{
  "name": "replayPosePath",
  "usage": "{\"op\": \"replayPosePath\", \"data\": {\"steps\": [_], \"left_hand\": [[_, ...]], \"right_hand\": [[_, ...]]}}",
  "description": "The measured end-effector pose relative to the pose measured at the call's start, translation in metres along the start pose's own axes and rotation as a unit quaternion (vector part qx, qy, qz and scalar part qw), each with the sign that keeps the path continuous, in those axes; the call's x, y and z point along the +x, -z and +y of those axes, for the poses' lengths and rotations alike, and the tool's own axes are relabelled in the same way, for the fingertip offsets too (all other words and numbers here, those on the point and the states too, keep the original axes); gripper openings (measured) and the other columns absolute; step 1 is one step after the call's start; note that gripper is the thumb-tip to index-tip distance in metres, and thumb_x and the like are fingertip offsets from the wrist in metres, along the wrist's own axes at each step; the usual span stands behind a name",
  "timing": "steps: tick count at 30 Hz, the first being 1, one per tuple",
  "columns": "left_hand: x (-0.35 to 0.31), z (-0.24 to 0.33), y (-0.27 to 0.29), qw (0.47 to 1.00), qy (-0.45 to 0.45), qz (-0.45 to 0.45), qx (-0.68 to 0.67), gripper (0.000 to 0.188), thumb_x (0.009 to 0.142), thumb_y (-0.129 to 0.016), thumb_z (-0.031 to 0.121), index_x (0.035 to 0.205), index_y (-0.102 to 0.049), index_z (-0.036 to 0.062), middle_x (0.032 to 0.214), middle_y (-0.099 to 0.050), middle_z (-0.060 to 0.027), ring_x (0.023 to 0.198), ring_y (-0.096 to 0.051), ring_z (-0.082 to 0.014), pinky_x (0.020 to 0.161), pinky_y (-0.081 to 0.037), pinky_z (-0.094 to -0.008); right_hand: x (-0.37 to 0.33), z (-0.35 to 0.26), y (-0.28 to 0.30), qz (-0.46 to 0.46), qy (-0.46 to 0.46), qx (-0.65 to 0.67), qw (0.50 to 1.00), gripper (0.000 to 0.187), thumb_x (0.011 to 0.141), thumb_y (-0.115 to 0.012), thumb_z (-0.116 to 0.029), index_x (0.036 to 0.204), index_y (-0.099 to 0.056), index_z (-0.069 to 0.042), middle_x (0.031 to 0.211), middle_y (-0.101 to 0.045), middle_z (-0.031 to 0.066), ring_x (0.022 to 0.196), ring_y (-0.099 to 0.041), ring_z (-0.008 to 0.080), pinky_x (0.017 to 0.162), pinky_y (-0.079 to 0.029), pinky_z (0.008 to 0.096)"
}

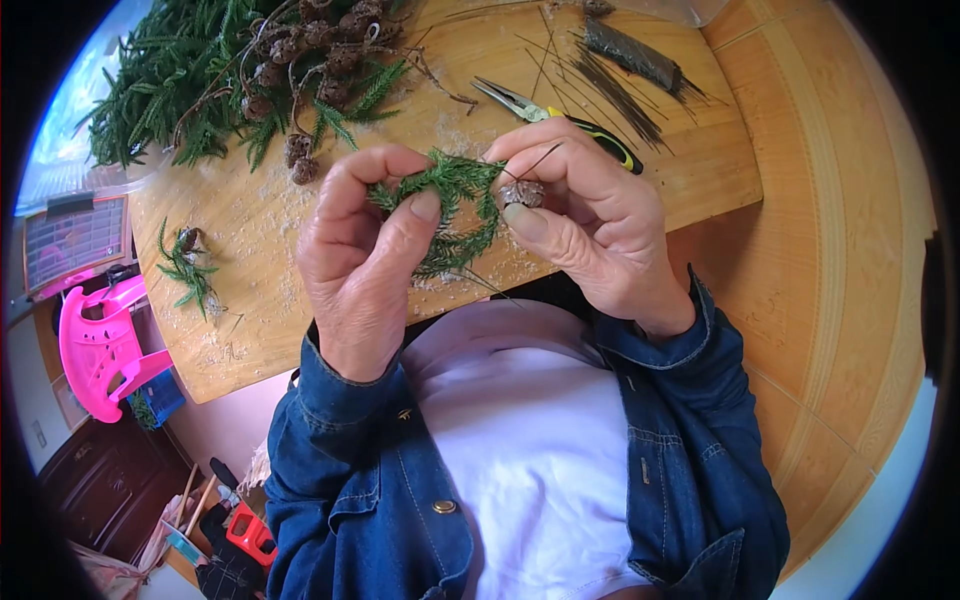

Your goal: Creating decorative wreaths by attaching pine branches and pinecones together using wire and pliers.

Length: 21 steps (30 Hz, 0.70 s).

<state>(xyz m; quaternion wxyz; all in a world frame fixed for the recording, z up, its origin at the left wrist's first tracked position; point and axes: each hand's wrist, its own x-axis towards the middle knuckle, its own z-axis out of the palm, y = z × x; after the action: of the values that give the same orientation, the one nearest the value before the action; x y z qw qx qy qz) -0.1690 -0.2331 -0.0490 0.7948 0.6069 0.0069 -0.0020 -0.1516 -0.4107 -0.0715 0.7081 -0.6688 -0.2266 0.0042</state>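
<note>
Both hands are raised over the near edge of the wooden table. Between thumb and fingers, my left hand (365, 240) pinches a green artificial pine sprig (455, 240), which is bent round into a loop. My right hand (595, 215) pinches a small brown pine cone (522, 194) against the right side of that loop. A thin dark wire (545, 157) sticks up from beside the cone, and another wire end points down below the sprig. Whether the cone is fastened to the sprig, I cannot tell.
At the back left lie a heap of green pine sprigs (170, 80) and several pine cones (320, 50). Pliers (515, 100) with yellow-black handles and loose dark wires (620, 100) lie behind my right hand. A finished-looking sprig piece (187, 265) sits left. A pink plastic chair (100, 345) stands beyond.
</note>
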Motion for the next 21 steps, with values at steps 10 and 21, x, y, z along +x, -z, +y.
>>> {"op": "replayPosePath", "data": {"steps": [10, 21], "left_hand": [[-0.01, 0.0, 0.003, 0.997, 0.06, -0.023, -0.034, 0.026, 0.089, -0.06, 0.002, 0.114, -0.054, -0.0025, 0.098, -0.059, -0.001, 0.085, -0.051, -0.0042, 0.077, -0.04, -0.0176], [-0.01, -0.006, -0.005, 0.997, 0.035, 0.042, -0.045, 0.019, 0.089, -0.06, 0.003, 0.106, -0.06, -0.0038, 0.094, -0.06, -0.0007, 0.081, -0.051, -0.0044, 0.074, -0.04, -0.0176]], "right_hand": [[-0.004, 0.0, 0.012, -0.009, -0.026, 0.011, 1.0, 0.017, 0.091, -0.059, -0.003, 0.105, -0.055, 0.005, 0.117, -0.05, 0.0117, 0.092, -0.05, 0.0099, 0.082, -0.043, 0.0231], [-0.005, 0.001, 0.01, -0.01, -0.007, 0.002, 1.0, 0.018, 0.09, -0.059, -0.003, 0.106, -0.056, 0.004, 0.118, -0.05, 0.0122, 0.09, -0.05, 0.01, 0.079, -0.043, 0.0228]]}}
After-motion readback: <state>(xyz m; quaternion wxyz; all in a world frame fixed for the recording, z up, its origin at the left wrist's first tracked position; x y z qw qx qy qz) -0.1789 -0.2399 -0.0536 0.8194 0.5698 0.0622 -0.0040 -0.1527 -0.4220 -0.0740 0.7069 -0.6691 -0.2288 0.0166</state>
